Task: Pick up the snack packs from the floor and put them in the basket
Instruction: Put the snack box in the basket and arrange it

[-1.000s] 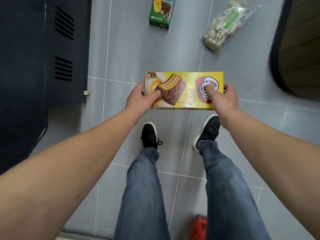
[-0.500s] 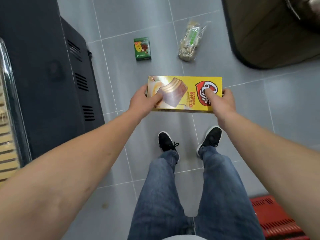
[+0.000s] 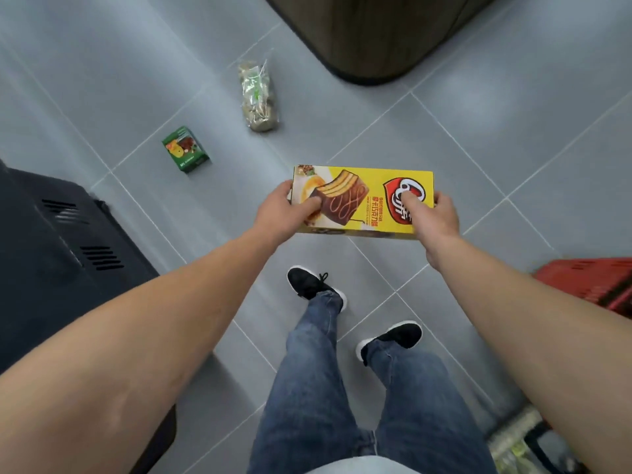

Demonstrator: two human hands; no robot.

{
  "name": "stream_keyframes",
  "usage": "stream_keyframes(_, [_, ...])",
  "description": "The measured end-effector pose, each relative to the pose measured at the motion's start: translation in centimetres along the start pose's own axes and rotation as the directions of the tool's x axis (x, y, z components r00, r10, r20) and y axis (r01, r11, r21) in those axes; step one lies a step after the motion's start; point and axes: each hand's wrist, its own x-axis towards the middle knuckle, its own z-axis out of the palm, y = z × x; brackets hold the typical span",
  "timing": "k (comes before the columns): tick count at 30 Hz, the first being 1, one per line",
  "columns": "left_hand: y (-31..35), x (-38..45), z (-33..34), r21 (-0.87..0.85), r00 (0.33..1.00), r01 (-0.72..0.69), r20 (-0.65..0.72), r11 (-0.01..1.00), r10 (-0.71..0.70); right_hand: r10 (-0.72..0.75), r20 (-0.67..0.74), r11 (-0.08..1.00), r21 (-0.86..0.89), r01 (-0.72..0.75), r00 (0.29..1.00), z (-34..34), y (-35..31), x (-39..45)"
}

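My left hand (image 3: 284,212) and right hand (image 3: 434,217) grip the ends of the yellow snack box (image 3: 369,200) (long axis crosswise), with the red basket (image 3: 595,282) nearer my right.

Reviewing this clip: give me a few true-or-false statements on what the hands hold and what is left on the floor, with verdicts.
1. Both hands grip the yellow cake box. True: left hand at one end, right hand at the other.
2. The green box is already in the basket. False: it lies on the floor tiles.
3. A clear snack bag lies on the floor beyond the green box. True.
4. The red basket sits at the person's left. False: it is at the right edge, beside the right arm.
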Motion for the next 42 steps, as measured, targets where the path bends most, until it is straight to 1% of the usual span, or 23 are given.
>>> stream_keyframes(3, [2.2,-1.4,4.6,0.091,0.997,-0.063,0.057,0.994,0.058,0.033,-0.061,0.997,0.066,-0.029,0.998,-5.5,2.5,0.0])
stream_keyframes(7, [6.5,-5.3,12.4,0.184,0.978,-0.177,0.146,0.967,0.151,0.074,-0.132,0.988,0.145,-0.055,0.988,-14.7,7.5,-0.2])
stream_keyframes(10, [9.5,-8.8,19.3,0.248,0.952,-0.255,0.235,0.935,0.197,0.124,-0.193,0.969,0.234,-0.077,0.973,-22.3,11.5,-0.8])
stream_keyframes(12, [11.1,-10.5,23.2,0.290,0.932,-0.304,0.290,0.907,0.220,0.162,-0.228,0.945,0.315,-0.085,0.960,-26.1,13.7,-1.3])
stream_keyframes(17, [14.9,-14.4,32.8,0.394,0.881,-0.399,0.416,0.828,0.226,0.289,-0.315,0.876,0.467,-0.117,0.904,-34.3,19.0,-2.4])
stream_keyframes(19, [16.0,-15.3,35.8,0.411,0.863,-0.423,0.453,0.808,0.222,0.318,-0.327,0.855,0.505,-0.120,0.890,-36.4,20.9,-2.5])
stream_keyframes(21, [16.9,-16.3,39.9,0.443,0.834,-0.467,0.508,0.765,0.215,0.371,-0.345,0.817,0.563,-0.126,0.862,-39.2,23.1,-2.6])
stream_keyframes(23, [17.5,-16.9,42.7,0.470,0.816,-0.489,0.544,0.735,0.195,0.418,-0.359,0.788,0.601,-0.136,0.834,-40.6,25.1,-2.4])
stream_keyframes(25, [18.1,-17.4,46.5,0.504,0.788,-0.523,0.593,0.687,0.165,0.486,-0.376,0.747,0.647,-0.152,0.789,-42.5,27.1,-2.5])
stream_keyframes(28, [19.3,-17.3,51.1,0.536,0.752,-0.564,0.647,0.628,0.124,0.565,-0.359,0.675,0.719,-0.167,0.743,-44.2,29.2,-1.7])
stream_keyframes(30, [19.7,-17.0,54.1,0.556,0.731,-0.585,0.677,0.591,0.087,0.609,-0.337,0.627,0.759,-0.175,0.718,-45.0,30.6,-1.0])
stream_keyframes(32, [20.4,-16.3,57.9,0.574,0.696,-0.630,0.716,0.523,0.053,0.672,-0.316,0.565,0.803,-0.189,0.669,-45.7,32.3,0.2])
stream_keyframes(34, [20.9,-15.8,60.7,0.584,0.674,-0.659,0.738,0.474,0.027,0.711,-0.288,0.514,0.835,-0.195,0.641,-45.8,33.2,0.9])
stream_keyframes(36, [21.6,-15.1,64.1,0.598,0.657,-0.683,0.754,0.418,-0.003,0.763,-0.257,0.456,0.865,-0.212,0.593,-46.3,34.3,2.3])
stream_keyframes(39, [22.0,-14.5,68.8,0.567,0.595,-0.761,0.804,0.317,-0.009,0.819,-0.208,0.366,0.907,-0.208,0.534,-46.3,36.4,4.8])
stream_keyframes(42, [21.8,-13.8,73.0,0.544,0.559,-0.798,0.829,0.259,-0.021,0.859,-0.157,0.288,0.935,-0.206,0.488,-46.4,38.6,7.4])
